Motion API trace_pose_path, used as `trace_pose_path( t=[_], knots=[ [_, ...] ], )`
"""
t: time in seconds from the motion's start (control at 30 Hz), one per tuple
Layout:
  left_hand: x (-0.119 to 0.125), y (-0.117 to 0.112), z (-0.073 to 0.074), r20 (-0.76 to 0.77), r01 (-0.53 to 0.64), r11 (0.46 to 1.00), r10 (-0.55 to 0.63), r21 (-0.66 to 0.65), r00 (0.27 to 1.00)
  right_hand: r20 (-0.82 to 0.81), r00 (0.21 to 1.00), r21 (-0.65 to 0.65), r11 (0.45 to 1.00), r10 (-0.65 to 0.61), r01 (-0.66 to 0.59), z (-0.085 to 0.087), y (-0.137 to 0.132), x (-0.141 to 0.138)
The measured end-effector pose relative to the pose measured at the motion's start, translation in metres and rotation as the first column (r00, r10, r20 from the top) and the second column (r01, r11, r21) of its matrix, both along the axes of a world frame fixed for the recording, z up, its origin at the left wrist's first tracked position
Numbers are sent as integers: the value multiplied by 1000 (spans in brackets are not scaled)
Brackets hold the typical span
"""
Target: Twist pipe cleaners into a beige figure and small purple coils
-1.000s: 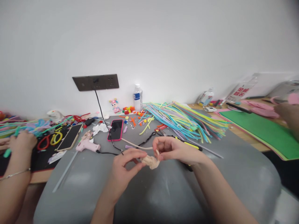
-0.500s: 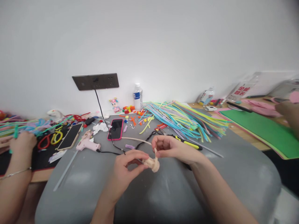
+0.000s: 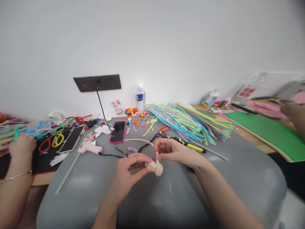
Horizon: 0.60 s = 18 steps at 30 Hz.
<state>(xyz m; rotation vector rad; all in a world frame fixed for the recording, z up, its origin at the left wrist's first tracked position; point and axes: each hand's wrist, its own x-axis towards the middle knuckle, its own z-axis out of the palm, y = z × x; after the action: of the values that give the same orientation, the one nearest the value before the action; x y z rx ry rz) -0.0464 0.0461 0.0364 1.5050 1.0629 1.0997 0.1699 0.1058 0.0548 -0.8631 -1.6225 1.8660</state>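
Observation:
Near the middle of the grey table, my left hand (image 3: pixel 130 171) pinches a small beige bundle of coiled pipe cleaner (image 3: pixel 157 168) between thumb and fingers. My right hand (image 3: pixel 170 150) is closed on the loose beige pipe cleaner strand (image 3: pixel 140 140) where it rises from the bundle's right end. Beyond my fingers, the strand's free length arcs back leftward toward a pink-cased phone (image 3: pixel 118 131). Part of the bundle is hidden by my left fingers.
A pink glue gun (image 3: pixel 89 147) lies left, its black cord crossing to the wall socket (image 3: pixel 97 83). Many colored pipe cleaners (image 3: pixel 181 122) spread behind my right hand, beside a yellow-black cutter (image 3: pixel 190 145). A co-worker's hand (image 3: pixel 22 148) works far left; another person's hand (image 3: pixel 294 116) is at right.
My right hand has shifted very slightly left, and the strand has moved a little against the bundle's end. My left hand keeps its hold in nearly the same place.

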Motion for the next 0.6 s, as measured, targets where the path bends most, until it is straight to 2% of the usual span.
trace_pose_path(
  t=[0.2, 0.6],
  knots=[
    [-1, 0, -1, 4, 9, 1000, -9, 3, 1000, 15, 1000, 52, 999, 5, -5, 0, 0, 0],
    [-3, 2, -6, 40, 24, 1000, -24, 2, 999, 18, 1000, 63, 998, -17, 16, -1, -1, -1]
  ],
)
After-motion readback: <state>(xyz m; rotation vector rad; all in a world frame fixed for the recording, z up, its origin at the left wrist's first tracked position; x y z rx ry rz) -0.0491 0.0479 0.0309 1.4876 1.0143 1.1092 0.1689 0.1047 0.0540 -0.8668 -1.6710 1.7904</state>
